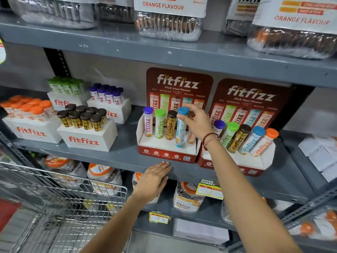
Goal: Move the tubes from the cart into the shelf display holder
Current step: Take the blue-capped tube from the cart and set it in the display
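A red-and-white fitfizz display holder [145,125] stands on the middle grey shelf. In it stand a purple-capped tube [148,123], a green-capped tube [160,125] and a brown-capped tube [171,126]. My right hand [197,123] grips a blue-capped tube [181,132] by its top, its base resting at the holder's front. An orange tube [190,137] stands partly hidden behind that hand. My left hand [155,179] lies flat on the shelf's front edge, holding nothing. The wire cart [63,207] is at the lower left; I see no tubes in it.
A second fitfizz holder [264,161] with several tubes stands just right of the first. White fitfizz boxes [87,139] of capped tubes fill the shelf's left part. Jars sit on the shelves above and below. Loose white papers [321,154] lie at far right.
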Demonstrator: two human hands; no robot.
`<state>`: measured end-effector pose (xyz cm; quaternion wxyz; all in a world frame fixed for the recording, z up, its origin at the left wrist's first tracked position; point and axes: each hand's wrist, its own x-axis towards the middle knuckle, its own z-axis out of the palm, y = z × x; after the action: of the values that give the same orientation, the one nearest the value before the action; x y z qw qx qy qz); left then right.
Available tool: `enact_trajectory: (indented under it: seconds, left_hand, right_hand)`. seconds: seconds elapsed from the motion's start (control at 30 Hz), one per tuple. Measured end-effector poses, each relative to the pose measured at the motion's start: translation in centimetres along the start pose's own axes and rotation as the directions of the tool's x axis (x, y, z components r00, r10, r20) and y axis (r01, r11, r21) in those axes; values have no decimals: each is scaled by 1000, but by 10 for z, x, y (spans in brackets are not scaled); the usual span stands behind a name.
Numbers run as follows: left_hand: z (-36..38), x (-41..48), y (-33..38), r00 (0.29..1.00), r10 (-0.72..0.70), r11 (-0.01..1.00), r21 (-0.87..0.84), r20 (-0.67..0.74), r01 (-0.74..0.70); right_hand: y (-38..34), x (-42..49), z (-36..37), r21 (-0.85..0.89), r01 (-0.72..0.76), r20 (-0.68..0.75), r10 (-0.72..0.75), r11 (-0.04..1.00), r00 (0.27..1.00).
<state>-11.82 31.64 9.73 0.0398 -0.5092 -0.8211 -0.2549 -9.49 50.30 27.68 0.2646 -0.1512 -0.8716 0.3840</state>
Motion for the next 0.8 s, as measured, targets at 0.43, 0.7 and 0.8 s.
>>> enact_trajectory:
  seconds: [0.43, 0.7, 0.8]
  left_hand:
    - [3, -1, -4, 1000, 26, 1000, 17, -7, -26]
    - [4, -1, -4, 999, 31, 999, 24, -12, -31]
    - [4, -1, -5, 999, 31, 999, 21, -9, -31]
  right_hand:
    - [-13, 19, -21, -421, 149, 291, -22, 895, 956]
    - [-20, 31, -25, -477, 196, 365, -10, 857, 931]
    - [-22, 31, -24, -467, 212, 387, -17, 858, 922]
